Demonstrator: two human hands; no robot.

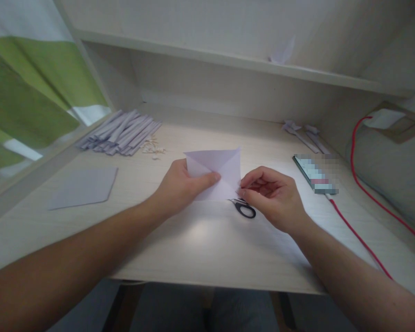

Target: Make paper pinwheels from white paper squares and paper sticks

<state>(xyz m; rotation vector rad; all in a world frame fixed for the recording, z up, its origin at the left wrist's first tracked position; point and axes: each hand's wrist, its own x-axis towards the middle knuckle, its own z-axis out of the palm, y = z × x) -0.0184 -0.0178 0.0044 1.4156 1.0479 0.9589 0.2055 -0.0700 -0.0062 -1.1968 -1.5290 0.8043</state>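
I see creased white paper (214, 173) pinched by my left hand (181, 186) and right hand (271, 196), scissors (244, 208) just beneath.

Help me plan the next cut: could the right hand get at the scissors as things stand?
Probably yes: the scissors lie on the desk just under the right hand, nothing covering their handle, though its fingertips pinch the folded paper.
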